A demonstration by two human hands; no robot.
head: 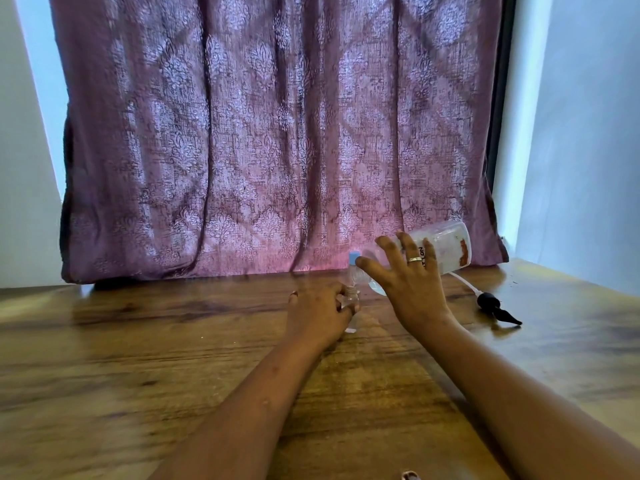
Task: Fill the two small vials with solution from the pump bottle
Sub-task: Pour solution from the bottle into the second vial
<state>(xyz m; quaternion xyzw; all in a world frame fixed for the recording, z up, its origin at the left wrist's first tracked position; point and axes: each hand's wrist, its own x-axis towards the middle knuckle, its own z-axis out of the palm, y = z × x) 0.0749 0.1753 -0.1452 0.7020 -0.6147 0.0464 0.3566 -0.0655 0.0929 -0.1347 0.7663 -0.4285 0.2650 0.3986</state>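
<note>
My left hand grips a small clear uncapped vial that stands upright on the wooden table. My right hand holds the large clear pump bottle, its pump removed, tilted with the base up to the right and the neck pointing down-left toward that vial's mouth. My fingers are spread across the bottle's side. A second small vial with a blue cap stands just behind the open one. The bottle's opening is partly hidden behind my right hand.
The black pump head with its white dip tube lies on the table to the right of my right hand. A purple patterned curtain hangs along the table's far edge. A small pale scrap lies beside my left wrist.
</note>
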